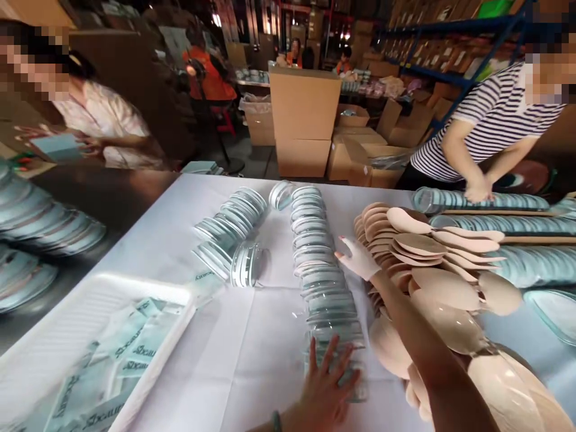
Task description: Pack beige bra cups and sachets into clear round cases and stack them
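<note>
My left hand (330, 375) lies with its fingers spread over the near end of a row of clear plastic cases (320, 282) with pale teal edges, which are stacked on their sides. A thin white glove covers much of my right hand (360, 258). It hovers with fingers apart between that row and a pile of beige moulded bra cups (423, 246), and I see nothing held in it. To the left of the row, more cases (229, 222) lean in a loose cluster on the white tabletop (265, 336). One case (281, 195) rests at the row's far end.
A white tray (189, 294) holds printed teal packets (135, 342). Long rows of cases (508, 225) stand on the right, where a person in a striped shirt (481, 114) works. Another person (103, 126) is at the left. Cardboard boxes (303, 120) stand beyond the table.
</note>
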Motion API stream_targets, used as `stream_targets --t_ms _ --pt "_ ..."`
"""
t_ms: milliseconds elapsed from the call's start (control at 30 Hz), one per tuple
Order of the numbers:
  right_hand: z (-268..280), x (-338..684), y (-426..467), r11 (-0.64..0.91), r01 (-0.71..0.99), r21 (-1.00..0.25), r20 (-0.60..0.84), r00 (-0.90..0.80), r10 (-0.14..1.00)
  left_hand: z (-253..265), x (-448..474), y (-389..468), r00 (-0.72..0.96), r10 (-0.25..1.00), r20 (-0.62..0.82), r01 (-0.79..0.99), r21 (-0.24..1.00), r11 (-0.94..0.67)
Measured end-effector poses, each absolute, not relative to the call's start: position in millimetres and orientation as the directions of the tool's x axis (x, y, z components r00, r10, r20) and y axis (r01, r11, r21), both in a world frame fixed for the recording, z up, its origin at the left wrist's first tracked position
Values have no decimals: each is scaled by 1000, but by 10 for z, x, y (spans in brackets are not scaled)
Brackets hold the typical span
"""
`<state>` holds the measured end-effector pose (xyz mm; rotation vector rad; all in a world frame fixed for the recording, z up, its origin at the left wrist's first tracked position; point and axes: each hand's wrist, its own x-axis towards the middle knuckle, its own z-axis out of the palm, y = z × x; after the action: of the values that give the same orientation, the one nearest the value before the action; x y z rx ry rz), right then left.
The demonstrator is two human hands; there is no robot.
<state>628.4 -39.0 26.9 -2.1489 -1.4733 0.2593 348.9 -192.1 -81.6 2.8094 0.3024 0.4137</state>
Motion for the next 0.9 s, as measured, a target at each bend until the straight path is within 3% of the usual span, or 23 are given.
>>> stream_targets --t_ms 133,367,667,900 --pt "214 6193 466 -198 796 -572 172 353 920 -893 3440 -1823 942 249 227 186 265 -946" --pt "27 5951 1032 -230 720 -655 156 426 891 -813 3517 -1662 939 293 179 219 347 -912" --pt "-27 5166 199 -329 685 -650 77 489 869 -778 2790 -2108 883 173 436 79 226 -971" --pt "149 3788 -1376 -160 690 -706 110 331 937 -1035 1489 -2454 792 155 590 110 110 -988"
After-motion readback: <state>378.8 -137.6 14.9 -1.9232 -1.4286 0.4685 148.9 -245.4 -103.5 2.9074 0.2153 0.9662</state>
